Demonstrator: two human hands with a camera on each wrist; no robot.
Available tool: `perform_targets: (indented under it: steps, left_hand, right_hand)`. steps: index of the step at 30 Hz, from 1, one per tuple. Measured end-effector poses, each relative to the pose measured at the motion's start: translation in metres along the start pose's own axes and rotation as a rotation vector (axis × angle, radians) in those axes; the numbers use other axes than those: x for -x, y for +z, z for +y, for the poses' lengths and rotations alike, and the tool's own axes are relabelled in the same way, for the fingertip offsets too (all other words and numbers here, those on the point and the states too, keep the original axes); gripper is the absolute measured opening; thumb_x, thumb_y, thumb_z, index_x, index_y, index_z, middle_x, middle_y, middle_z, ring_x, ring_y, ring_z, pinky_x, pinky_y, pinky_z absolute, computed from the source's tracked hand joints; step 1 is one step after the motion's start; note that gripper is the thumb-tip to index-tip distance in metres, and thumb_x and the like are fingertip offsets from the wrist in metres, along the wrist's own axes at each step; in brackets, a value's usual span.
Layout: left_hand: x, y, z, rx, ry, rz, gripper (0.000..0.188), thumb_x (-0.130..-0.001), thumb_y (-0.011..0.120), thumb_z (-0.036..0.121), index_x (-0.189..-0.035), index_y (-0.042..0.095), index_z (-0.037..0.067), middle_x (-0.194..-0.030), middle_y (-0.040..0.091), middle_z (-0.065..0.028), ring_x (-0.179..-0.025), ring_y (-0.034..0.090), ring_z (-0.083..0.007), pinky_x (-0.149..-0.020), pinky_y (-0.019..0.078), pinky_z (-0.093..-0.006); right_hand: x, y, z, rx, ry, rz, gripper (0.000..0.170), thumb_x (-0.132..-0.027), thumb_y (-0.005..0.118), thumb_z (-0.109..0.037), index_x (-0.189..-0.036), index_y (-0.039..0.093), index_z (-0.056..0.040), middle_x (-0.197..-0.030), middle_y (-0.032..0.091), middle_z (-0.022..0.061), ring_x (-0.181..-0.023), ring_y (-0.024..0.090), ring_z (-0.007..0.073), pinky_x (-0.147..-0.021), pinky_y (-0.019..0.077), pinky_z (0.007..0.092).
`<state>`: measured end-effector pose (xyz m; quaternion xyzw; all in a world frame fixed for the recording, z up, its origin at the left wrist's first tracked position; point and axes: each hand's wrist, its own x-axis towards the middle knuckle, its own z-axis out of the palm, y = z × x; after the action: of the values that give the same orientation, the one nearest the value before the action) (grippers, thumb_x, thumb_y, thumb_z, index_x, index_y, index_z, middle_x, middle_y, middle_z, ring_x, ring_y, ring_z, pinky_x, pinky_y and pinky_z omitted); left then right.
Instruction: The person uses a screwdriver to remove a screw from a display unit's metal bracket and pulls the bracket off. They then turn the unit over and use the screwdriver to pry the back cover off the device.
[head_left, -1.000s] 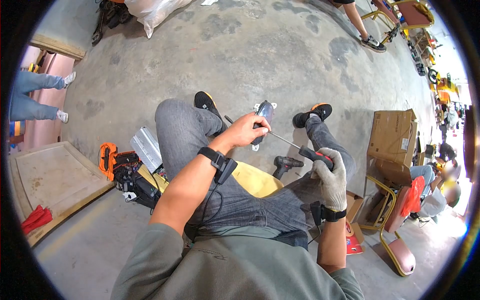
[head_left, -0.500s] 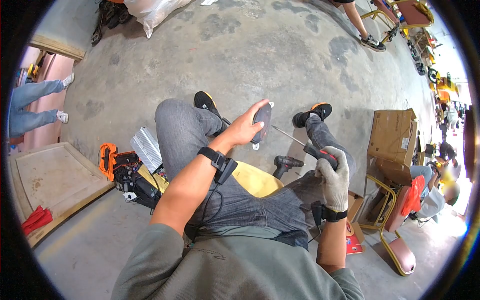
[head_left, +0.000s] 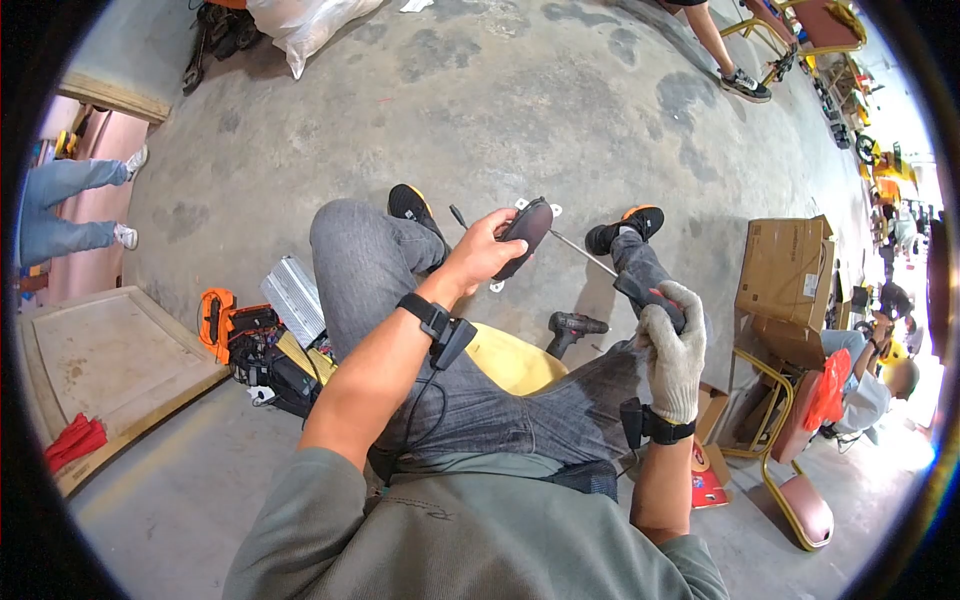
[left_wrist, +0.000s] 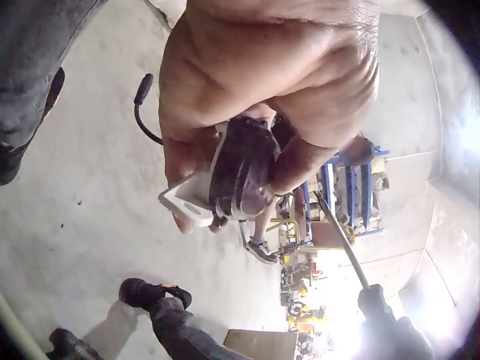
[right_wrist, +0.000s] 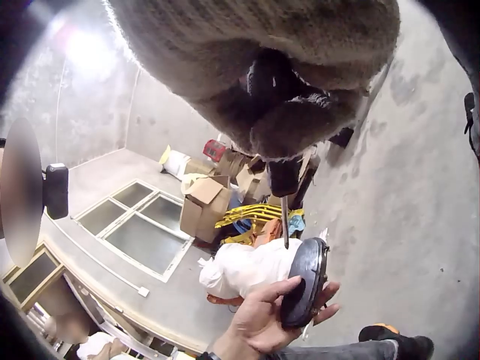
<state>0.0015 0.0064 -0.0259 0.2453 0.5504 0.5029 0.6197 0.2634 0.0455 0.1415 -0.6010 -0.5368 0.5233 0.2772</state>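
The bare left hand [head_left: 484,252] grips a dark oval part [head_left: 526,238] with white mounting tabs; a short cable with a black plug [left_wrist: 142,88] hangs from it in the left wrist view. My gloved right hand [head_left: 676,350] holds a black and red screwdriver [head_left: 650,301] by its handle. The shaft [head_left: 585,254] points toward the oval part. In the right wrist view the screwdriver tip [right_wrist: 286,241] stands close to the part's upper end; whether they touch I cannot tell.
On the floor between the legs lies a power drill [head_left: 570,330], beside a yellow surface [head_left: 515,360]. Electronics with a silver finned box [head_left: 293,296] are at the left. A cardboard box [head_left: 786,270] and a chair [head_left: 797,500] stand at the right.
The left hand has turned the oval part and shifted its hold to the part's side. The right hand and screwdriver have drawn slightly back to the right; the shaft has left the left fingers.
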Motion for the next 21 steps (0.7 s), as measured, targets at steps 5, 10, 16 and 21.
perform_targets:
  steps: [5, 10, 16, 21]
  left_hand:
    - [0.007, 0.000, 0.013, 0.095, -0.033, -0.135, 0.048, -0.092, 0.059, 0.003, -0.139, 0.050, -0.002, -0.111, 0.066, -0.0097, -0.094, 0.068, -0.0160, -0.071, 0.0570, -0.0292]
    - [0.006, -0.002, 0.013, 0.079, 0.007, -0.184, 0.047, -0.097, 0.056, 0.008, -0.142, 0.049, -0.002, -0.115, 0.065, -0.0103, -0.097, 0.067, -0.0139, -0.078, 0.0549, -0.0268]
    - [0.002, 0.001, 0.002, 0.154, -0.019, -0.159, 0.051, -0.104, 0.052, 0.016, -0.151, 0.041, 0.000, -0.117, 0.065, -0.0077, -0.098, 0.065, -0.0120, -0.083, 0.0530, -0.0265]
    - [-0.001, 0.000, -0.005, 0.061, -0.036, -0.124, 0.053, -0.106, 0.053, 0.018, -0.153, 0.039, -0.001, -0.119, 0.065, -0.0077, -0.097, 0.064, -0.0129, -0.084, 0.0525, -0.0266]
  right_hand:
    - [0.000, 0.004, -0.005, -0.065, 0.038, -0.001, 0.032, -0.091, 0.067, -0.011, -0.121, 0.061, -0.0005, -0.089, 0.063, 0.0054, -0.072, 0.059, 0.0103, -0.064, 0.0490, 0.0249]
    - [0.001, 0.005, -0.006, -0.019, 0.038, -0.047, 0.035, -0.090, 0.069, -0.007, -0.122, 0.060, 0.0002, -0.092, 0.063, 0.0054, -0.074, 0.060, 0.0103, -0.065, 0.0510, 0.0254]
    - [0.001, 0.006, -0.011, -0.006, 0.028, -0.066, 0.035, -0.089, 0.068, -0.006, -0.123, 0.060, 0.0006, -0.096, 0.063, 0.0062, -0.075, 0.060, 0.0105, -0.067, 0.0526, 0.0257]
    - [0.001, 0.007, -0.009, 0.008, 0.012, -0.069, 0.036, -0.089, 0.067, -0.006, -0.123, 0.059, 0.0010, -0.096, 0.063, 0.0070, -0.074, 0.060, 0.0107, -0.066, 0.0535, 0.0255]
